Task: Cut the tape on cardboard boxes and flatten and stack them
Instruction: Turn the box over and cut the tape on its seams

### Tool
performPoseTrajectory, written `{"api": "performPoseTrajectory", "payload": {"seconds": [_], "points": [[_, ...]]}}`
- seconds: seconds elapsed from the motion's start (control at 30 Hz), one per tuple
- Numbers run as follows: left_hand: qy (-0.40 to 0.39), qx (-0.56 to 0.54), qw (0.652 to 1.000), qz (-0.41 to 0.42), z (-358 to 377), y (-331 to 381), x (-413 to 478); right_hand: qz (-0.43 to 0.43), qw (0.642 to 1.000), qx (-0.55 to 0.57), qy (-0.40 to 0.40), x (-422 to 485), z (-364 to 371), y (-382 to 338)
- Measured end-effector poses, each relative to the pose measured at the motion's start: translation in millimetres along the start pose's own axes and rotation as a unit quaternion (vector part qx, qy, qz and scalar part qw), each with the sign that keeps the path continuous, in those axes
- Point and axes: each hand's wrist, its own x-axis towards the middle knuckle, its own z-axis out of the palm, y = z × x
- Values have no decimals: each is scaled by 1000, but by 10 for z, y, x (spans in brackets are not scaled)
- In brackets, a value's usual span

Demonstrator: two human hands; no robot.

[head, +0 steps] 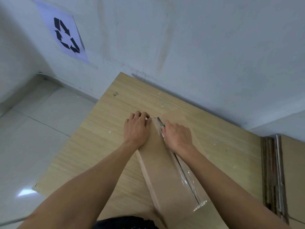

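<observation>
A long brown cardboard box (pixel 158 164) lies on the wooden table (pixel 102 129), its top seam covered by clear tape (pixel 186 177). The tape is split along the near part of the seam. My left hand (pixel 136 129) presses on the box's far left top, fingers curled over its far edge. My right hand (pixel 177 135) grips a small green-tipped cutter (pixel 163 125) at the far end of the seam; most of the tool is hidden in the fist.
A stack of flattened cardboard (pixel 274 176) stands on edge to the right of the table. A white wall with a recycling sign (pixel 66 35) lies behind. White floor tiles (pixel 33 129) spread to the left.
</observation>
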Motion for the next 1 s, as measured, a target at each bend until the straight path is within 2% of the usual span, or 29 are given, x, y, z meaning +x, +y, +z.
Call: {"api": "performPoseTrajectory", "payload": {"seconds": [0.37,1.0], "points": [[13,-18,1000,-2,27,-38,-1,-8,1000,-21,-11,166,-72,-93],[12,-18,1000,-15,55,-27,15,21,997,18,-67,-79,-74,-9]]}}
